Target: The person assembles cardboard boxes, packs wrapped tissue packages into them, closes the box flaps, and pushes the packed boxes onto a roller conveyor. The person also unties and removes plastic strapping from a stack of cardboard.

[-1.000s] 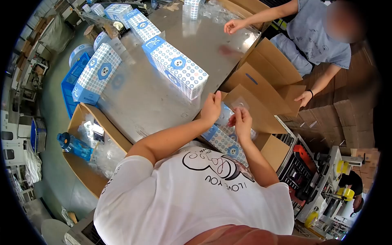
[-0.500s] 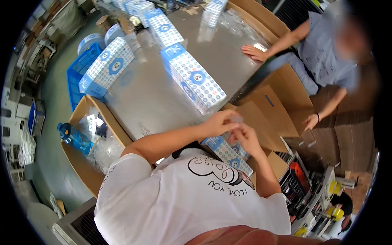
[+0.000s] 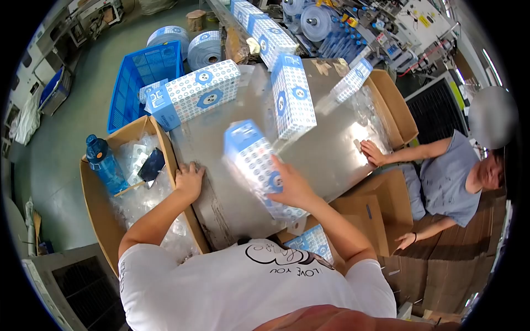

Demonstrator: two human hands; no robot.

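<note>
My right hand [image 3: 291, 185] grips the side of a blue and white patterned package [image 3: 251, 160], tilted and blurred above the metal table [image 3: 218, 207]. At the table's left edge, beside a cardboard box [image 3: 179, 190], my left hand [image 3: 189, 181] rests with its fingers apart and holds nothing. Another patterned package [image 3: 292, 99] stands on the table just beyond the gripped one. To the left, a similar package [image 3: 204, 91] lies near the blue basket [image 3: 146, 71]. Close to my body, more patterned packaging [image 3: 313, 243] shows in a carton, partly hidden by my right arm.
The left box holds a blue bottle [image 3: 105, 165] and clear plastic. A co-worker [image 3: 450, 176] is at the right, one hand on the table and the other by an open carton [image 3: 400, 201]. Patterned packages and rolls [image 3: 205, 52] lie at the far side.
My hands have parted: the left moved to the table's left edge, the right took hold of a package over the table. The camera view has turned, showing more of the far side.
</note>
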